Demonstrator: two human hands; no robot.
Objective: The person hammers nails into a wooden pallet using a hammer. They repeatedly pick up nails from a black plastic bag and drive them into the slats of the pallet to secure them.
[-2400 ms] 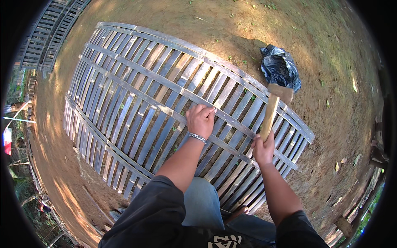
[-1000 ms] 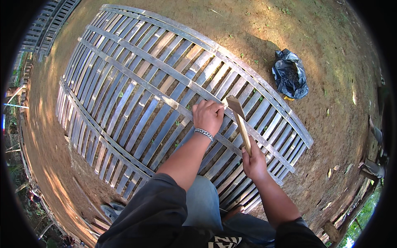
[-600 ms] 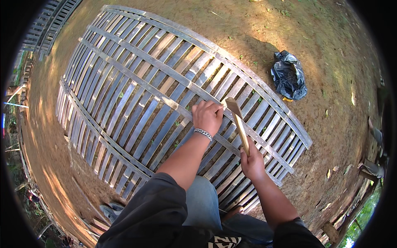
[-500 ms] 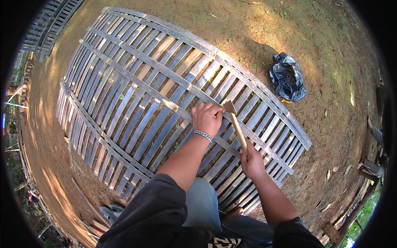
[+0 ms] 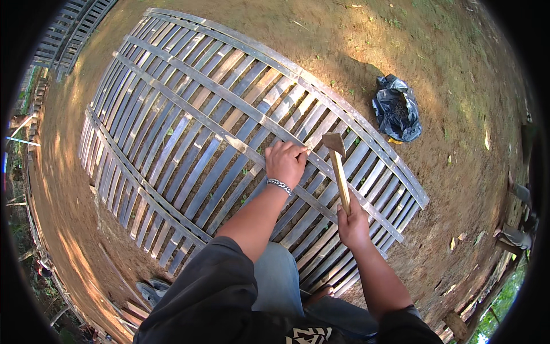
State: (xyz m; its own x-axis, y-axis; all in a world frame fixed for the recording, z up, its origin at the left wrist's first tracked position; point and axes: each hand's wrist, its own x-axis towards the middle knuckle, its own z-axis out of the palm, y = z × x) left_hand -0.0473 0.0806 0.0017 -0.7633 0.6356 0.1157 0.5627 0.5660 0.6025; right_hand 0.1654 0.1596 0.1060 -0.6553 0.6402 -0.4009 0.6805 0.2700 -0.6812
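Observation:
Across the ground lies a large panel of wooden slats (image 5: 209, 152), with long rails crossing its many strips. My left hand (image 5: 285, 163), a chain bracelet at its wrist, rests on a middle rail (image 5: 266, 122). Its thumb and forefinger are pinched together at the rail; whatever is between them is too small to make out. My right hand (image 5: 353, 223) is wrapped round the pale wooden handle of a hatchet (image 5: 340, 176). The broad, dark metal head is raised just right of my left fingertips, apart from them.
Beyond the panel's right side sits an open black plastic bag (image 5: 396, 109) with dark, thin pieces inside. Another slatted panel (image 5: 71, 31) stands at the far left. Shoes (image 5: 151, 291) lie on the dirt ground (image 5: 458, 172) at lower left. Wooden beams (image 5: 515, 229) edge the right.
The hatchet head has moved up and right, away from my left fingertips, and my right hand has shifted slightly right. My left hand stays pinched at the same spot.

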